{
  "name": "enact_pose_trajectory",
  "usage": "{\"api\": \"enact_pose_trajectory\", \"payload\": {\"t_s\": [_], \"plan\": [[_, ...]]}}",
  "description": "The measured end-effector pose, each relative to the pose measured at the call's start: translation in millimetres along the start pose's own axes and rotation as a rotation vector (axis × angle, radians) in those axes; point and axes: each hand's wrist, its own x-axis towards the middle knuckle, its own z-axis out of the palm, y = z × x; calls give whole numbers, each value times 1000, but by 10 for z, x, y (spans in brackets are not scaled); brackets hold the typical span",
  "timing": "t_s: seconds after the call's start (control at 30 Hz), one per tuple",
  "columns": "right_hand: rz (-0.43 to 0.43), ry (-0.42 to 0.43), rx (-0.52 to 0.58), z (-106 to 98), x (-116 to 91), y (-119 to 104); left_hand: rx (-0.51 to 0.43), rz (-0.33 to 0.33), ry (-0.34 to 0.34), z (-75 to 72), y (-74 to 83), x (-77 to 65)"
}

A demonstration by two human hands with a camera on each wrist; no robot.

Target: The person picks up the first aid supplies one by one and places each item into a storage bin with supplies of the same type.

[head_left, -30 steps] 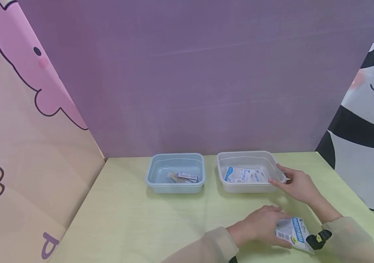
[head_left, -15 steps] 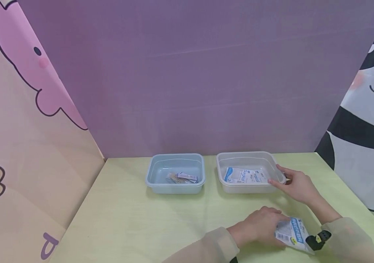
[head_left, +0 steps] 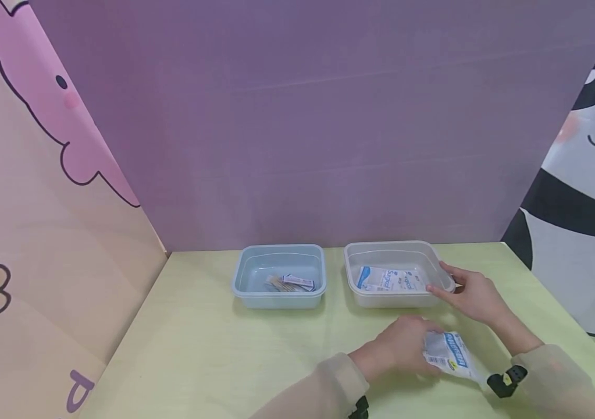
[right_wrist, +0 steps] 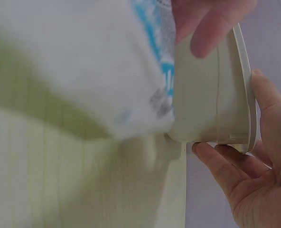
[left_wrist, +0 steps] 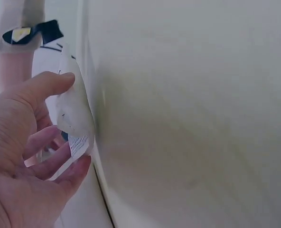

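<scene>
My left hand (head_left: pixel 404 346) pinches a white plastic packet (head_left: pixel 450 354) with a blue printed band, thumb on one face and fingers on the other. In the left wrist view the packet (left_wrist: pixel 76 107) is seen nearly edge-on, close over the tabletop. My right hand (head_left: pixel 477 297) holds the right end of a white plastic tub (head_left: pixel 396 300), thumb at the rim and fingers against its side wall. Inside that tub lies a white and blue packet (head_left: pixel 388 279) printed "Surgical". The right wrist view has the held packet (right_wrist: pixel 83 61) blurred in front of the tub (right_wrist: pixel 202 95).
Left of the white tub stands a light blue tub (head_left: pixel 278 300) holding thin wooden sticks (head_left: pixel 280 284) and a small printed sachet (head_left: pixel 299 282). Both tubs sit near the back of the pale yellow table (head_left: pixel 198 349), before a purple panel (head_left: pixel 328 128). Printed panels flank the table.
My left hand has lifted the packet and carried it a little forward and to the left, toward the white tub. The right hand and both tubs have stayed put.
</scene>
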Motion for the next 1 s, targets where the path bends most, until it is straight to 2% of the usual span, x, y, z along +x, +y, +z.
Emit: {"api": "enact_pose_trajectory", "payload": {"t_s": [0.33, 0.53, 0.7, 1.0], "plan": [[-13, 2, 2, 0, 35, 4, -153, -40, 93, -199, -220, -113], [-7, -11, -7, -8, 38, 18, -126, -26, 160, -361, -309, -155], [-8, -13, -8, -7, 40, 23, -93, -45, 220, -473, -375, -155], [-12, -3, -1, 11, 45, 36, -134, -76, 282, -609, -471, -131]]}}
